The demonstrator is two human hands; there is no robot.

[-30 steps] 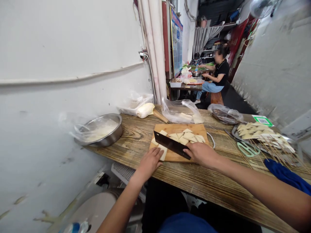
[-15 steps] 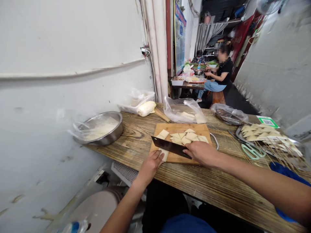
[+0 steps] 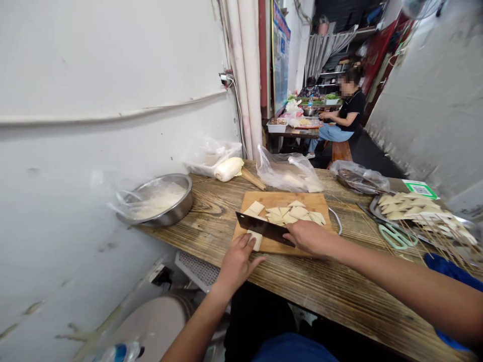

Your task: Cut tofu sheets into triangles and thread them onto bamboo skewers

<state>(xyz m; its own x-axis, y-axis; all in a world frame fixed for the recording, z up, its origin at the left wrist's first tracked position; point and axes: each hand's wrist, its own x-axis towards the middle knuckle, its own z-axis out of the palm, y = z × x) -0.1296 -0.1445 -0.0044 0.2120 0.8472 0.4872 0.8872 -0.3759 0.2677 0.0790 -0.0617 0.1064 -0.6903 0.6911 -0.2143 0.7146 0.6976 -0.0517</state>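
Note:
A dark cleaver [image 3: 264, 229] lies slanted low over the wooden cutting board [image 3: 241, 232]. My right hand [image 3: 307, 236] is closed around its handle end. Near the board's front left, my left hand [image 3: 238, 259] rests its fingertips on a pale, square piece of what looks like tofu sheet [image 3: 256, 240], just in front of the blade. Its thumb sticks out to the side, off the piece. Beyond the blade lie several cut triangles [image 3: 297, 211] of the same pale stuff, with squarer pieces [image 3: 256, 207] at the left. The cleaver hides part of the board.
A steel basin [image 3: 169, 211] stands on the left. Behind the board are a cabbage [image 3: 229, 169] and a plastic bag [image 3: 287, 171]. To the right lie green-handled scissors [image 3: 398, 236] and a tray with skewered pieces [image 3: 426, 213]. A co-worker [image 3: 349, 108] sits farther back.
My left thumb has moved out away from the fingers, and more of the pale piece shows. The cleaver stays nearly in place over the board. The whole view has shifted slightly.

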